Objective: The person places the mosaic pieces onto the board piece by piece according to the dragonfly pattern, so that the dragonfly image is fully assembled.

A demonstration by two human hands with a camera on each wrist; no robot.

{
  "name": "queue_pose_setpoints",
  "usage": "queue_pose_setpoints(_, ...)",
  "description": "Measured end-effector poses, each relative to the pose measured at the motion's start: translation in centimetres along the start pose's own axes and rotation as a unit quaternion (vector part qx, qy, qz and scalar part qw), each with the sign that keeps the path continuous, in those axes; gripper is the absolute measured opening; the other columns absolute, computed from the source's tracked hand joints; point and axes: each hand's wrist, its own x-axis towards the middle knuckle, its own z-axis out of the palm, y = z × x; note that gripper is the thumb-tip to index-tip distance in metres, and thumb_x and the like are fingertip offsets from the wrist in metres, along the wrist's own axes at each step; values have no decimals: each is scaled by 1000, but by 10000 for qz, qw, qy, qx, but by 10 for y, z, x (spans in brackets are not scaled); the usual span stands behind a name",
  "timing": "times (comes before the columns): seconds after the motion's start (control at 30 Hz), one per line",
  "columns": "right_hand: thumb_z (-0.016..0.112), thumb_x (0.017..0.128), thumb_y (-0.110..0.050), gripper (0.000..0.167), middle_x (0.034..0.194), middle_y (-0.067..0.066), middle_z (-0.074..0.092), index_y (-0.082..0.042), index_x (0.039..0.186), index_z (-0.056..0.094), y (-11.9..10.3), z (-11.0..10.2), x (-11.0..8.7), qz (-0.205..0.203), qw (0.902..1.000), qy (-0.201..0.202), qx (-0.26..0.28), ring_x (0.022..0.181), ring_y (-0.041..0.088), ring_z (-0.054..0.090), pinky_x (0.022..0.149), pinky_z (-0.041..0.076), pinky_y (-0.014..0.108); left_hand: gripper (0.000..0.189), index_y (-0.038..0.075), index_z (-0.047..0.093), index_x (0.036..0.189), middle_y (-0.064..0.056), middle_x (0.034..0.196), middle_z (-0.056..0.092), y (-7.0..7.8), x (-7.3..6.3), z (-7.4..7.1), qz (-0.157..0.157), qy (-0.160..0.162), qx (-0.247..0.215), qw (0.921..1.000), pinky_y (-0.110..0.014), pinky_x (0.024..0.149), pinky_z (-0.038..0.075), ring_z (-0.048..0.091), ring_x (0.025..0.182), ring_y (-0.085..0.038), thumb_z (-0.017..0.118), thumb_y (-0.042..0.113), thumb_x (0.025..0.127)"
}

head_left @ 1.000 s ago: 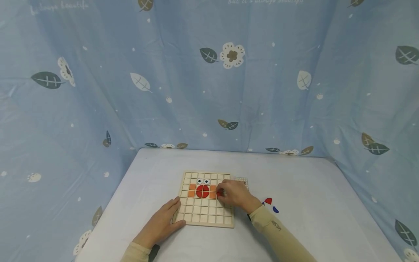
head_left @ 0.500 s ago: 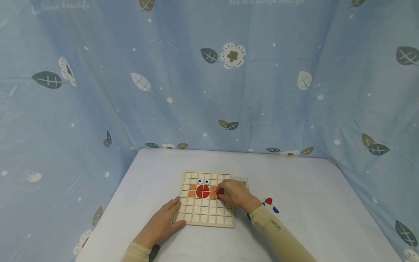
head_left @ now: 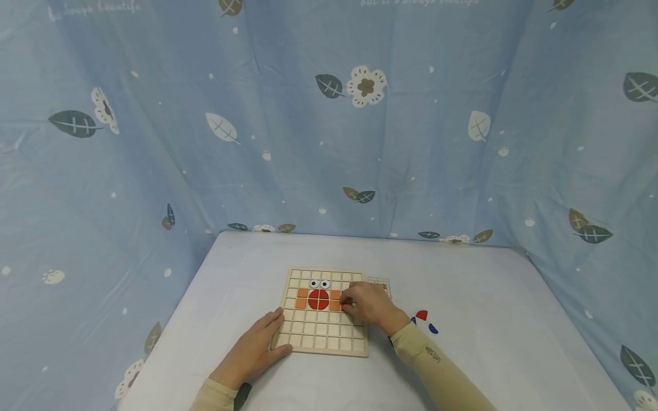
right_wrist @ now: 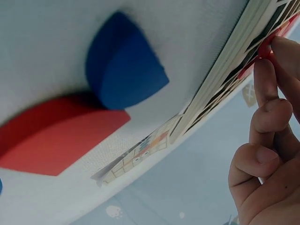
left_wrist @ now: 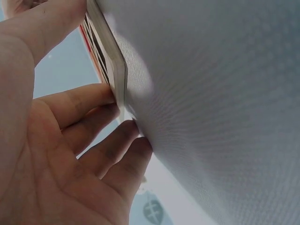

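Observation:
A wooden grid board (head_left: pixel 321 330) lies on the white table. In its cells are two eye tiles (head_left: pixel 325 283), red quarter-circle pieces (head_left: pixel 313 294) forming a disc, and orange tiles (head_left: pixel 301 298) on either side. My left hand (head_left: pixel 252 349) rests at the board's near left corner, fingers (left_wrist: pixel 89 98) along the edge and thumb on the front rim. Over the board's right part, my right hand (head_left: pixel 371 302) pinches a small red piece (right_wrist: pixel 265 48) between thumb and finger, at the cells beside the right orange tiles. The hand hides part of the cells there.
A patterned grid card (head_left: pixel 380 281) lies against the board's right side, partly behind my right hand. Right of that are a loose red quarter-circle (head_left: pixel 421 315) and blue pieces (head_left: pixel 433 329). A blue patterned curtain (head_left: pixel 288 142) surrounds the table.
The red piece in my right fingers sits slightly lower or more covered than before. Both hands and the board stay almost in place.

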Motion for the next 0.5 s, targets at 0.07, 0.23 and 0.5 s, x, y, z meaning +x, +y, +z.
queue_pose_setpoints(0.07,81,88,-27,7,87,-12,67,-25,94,81,0,0,0,-18,10000,15,-55,72,1,54,61,51,22,75,-5,53,143,-15,155,45,0,0,0,-27,-29,1,10000,-50,116,37,42,141,-37,76,43,90)
queue_pose_setpoints(0.23,82,87,-27,6,85,-13,67,-25,93,83,-2,0,-1,-41,9999,-11,-110,72,1,54,61,51,23,76,-5,52,144,-14,155,45,0,1,-1,-41,-70,-8,10000,-50,117,37,42,142,-37,77,42,89)
queue_pose_setpoints(0.5,83,87,-24,5,84,-11,66,-23,92,84,-4,0,-3,-62,9999,16,-110,70,2,52,59,47,24,75,-5,52,144,-14,155,45,-1,1,2,-37,1,72,10000,-48,118,36,42,142,-36,77,41,90)
